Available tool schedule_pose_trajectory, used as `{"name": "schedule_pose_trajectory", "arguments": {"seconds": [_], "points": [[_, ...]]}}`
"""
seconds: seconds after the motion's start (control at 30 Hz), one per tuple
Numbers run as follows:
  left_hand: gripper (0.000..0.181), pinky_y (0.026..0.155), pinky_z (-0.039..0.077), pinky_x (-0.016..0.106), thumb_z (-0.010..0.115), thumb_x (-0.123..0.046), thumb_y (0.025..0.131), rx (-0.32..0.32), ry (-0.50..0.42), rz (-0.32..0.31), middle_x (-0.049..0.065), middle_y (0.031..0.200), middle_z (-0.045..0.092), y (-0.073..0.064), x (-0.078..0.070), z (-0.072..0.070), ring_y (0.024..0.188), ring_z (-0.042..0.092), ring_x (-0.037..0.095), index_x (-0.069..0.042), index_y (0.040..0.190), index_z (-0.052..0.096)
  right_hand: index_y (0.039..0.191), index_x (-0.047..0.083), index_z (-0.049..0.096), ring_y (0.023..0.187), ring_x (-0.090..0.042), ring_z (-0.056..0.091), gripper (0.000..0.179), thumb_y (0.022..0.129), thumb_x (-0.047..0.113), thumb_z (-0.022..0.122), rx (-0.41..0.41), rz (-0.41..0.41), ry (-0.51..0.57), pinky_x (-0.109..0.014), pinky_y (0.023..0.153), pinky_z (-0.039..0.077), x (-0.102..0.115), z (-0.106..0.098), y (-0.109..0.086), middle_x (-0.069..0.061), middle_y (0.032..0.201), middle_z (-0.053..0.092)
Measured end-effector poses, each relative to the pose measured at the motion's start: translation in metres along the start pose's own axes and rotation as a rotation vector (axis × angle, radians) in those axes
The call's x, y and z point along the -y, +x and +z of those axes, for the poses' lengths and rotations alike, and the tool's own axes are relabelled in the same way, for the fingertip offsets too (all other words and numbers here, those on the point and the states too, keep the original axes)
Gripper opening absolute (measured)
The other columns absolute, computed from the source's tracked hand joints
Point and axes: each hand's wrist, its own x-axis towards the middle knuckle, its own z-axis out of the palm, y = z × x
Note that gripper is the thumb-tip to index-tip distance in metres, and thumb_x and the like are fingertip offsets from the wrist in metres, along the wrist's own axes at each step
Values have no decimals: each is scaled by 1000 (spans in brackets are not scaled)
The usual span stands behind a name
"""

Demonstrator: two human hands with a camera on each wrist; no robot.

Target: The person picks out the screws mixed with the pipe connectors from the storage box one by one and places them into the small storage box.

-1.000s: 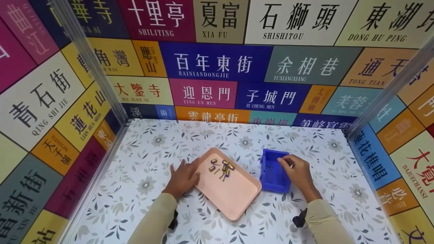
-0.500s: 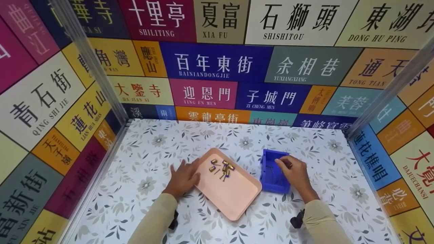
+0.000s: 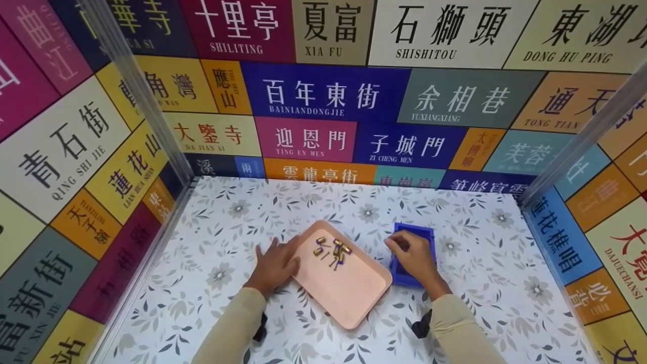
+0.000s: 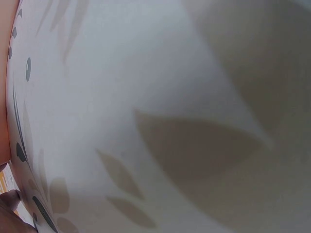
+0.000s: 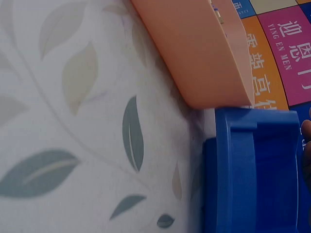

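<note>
A shallow peach tray (image 3: pixel 343 303) lies slantwise on the patterned table. Several small brass cylinders and thin screw-like metal pieces (image 3: pixel 334 250) sit in its far half. My left hand (image 3: pixel 273 268) rests against the tray's left edge, fingers loosely extended. In the left wrist view only a bit of its fingers (image 4: pixel 10 213) shows beside the tray wall (image 4: pixel 4 97). Over the blue box (image 3: pixel 428 237), my right hand (image 3: pixel 415 255) holds thumb and index finger together near the box's left rim. I cannot tell what is between those fingertips. The right hand covers much of the box's inside.
The blue box (image 5: pixel 235 160) stands close beside the tray's right corner (image 5: pixel 194 63). White cloth with grey leaves (image 3: pixel 217 318) covers the table. Panels with printed characters (image 3: pixel 323 91) enclose the back and both sides, with clear strips at the corners.
My right hand has moved left from the box's right side to its left rim, with fingertips pinched. The left hand and the tray stay in place.
</note>
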Motion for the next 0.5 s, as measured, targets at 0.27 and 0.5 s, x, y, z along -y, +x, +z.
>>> {"name": "schedule_pose_trajectory", "arguments": {"seconds": [0.27, 0.5], "points": [[65, 123, -3, 70, 36, -58, 102, -9, -16, 17, -9, 165, 36, 2, 2, 1, 160, 13, 32, -48, 161, 14, 94, 13, 76, 67, -5, 65, 7, 90, 17, 79, 77, -8, 25, -21, 58, 53, 23, 37, 15, 3, 80, 74], [65, 123, -4, 70, 35, -58, 101, 1, -9, 3, -9, 166, 35, 3, 3, 3, 160, 11, 32, -48, 162, 13, 99, 6, 75, 68, -8, 64, 16, 88, 16, 81, 196, 47, 55, -26, 60, 56, 41, 70, 30, 0, 79, 71]]}}
